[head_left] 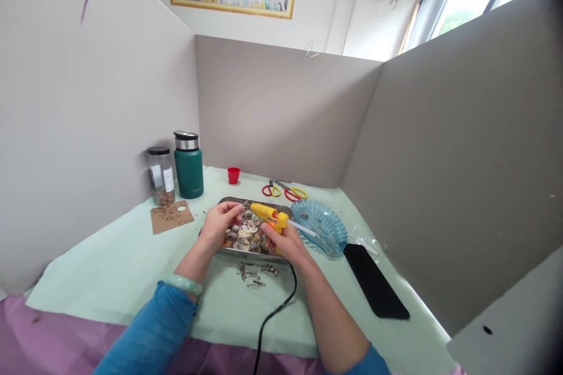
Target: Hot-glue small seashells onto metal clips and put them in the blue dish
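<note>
Small silver metal pins (255, 275) lie just before a shallow metal tray (246, 254) of mixed seashells (244, 235). Over it, the right hand (285, 241) has its fingers clamped on a yellow glue gun (269, 215); the left hand's (219, 224) fingertips are together near the nozzle — whether on anything, cannot tell. Right of the tray sits a translucent blue scalloped dish (323, 222) — a small red cup (233, 176) stands beyond.

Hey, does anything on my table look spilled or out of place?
Just the brown card: it looks dirty, blotched dark, though whether with crumbs or stains I can't tell. Nothing looks tipped over.
</note>
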Demonstrator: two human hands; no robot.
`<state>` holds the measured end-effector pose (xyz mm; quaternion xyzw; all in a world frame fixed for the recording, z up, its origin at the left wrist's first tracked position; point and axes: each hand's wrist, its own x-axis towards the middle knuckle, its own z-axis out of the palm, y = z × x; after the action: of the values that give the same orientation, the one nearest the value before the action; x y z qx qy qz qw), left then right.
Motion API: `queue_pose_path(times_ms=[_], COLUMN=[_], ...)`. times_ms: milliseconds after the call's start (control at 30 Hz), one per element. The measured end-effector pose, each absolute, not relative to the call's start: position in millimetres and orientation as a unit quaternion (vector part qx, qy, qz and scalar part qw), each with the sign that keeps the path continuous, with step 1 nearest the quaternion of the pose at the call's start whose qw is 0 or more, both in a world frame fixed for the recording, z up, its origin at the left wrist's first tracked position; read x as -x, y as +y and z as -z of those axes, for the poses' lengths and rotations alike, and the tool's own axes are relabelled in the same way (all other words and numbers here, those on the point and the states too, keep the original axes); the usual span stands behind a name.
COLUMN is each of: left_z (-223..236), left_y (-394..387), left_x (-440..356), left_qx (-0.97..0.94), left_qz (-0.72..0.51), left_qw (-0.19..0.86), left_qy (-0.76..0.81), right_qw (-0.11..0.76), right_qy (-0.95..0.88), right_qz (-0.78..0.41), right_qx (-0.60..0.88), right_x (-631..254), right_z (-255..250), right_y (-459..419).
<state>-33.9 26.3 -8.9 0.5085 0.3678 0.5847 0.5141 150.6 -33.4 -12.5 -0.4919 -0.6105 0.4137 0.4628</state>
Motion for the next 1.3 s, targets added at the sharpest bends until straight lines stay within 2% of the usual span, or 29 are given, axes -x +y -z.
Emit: queue_pose_path(times_ms=[1300], left_z=[9.5], left_y=[26.7], left_x=[33.6], left_qx=[-0.493], left_qz=[-0.585], left_qw=[0.542], left_qy=[0.347], right_qw=[0.46], right_qy=[-0.617], right_qz=[-0.414], right_qx=[0.486], right_x=[-151.5], right_z=[15.2], right_y=[-32.2])
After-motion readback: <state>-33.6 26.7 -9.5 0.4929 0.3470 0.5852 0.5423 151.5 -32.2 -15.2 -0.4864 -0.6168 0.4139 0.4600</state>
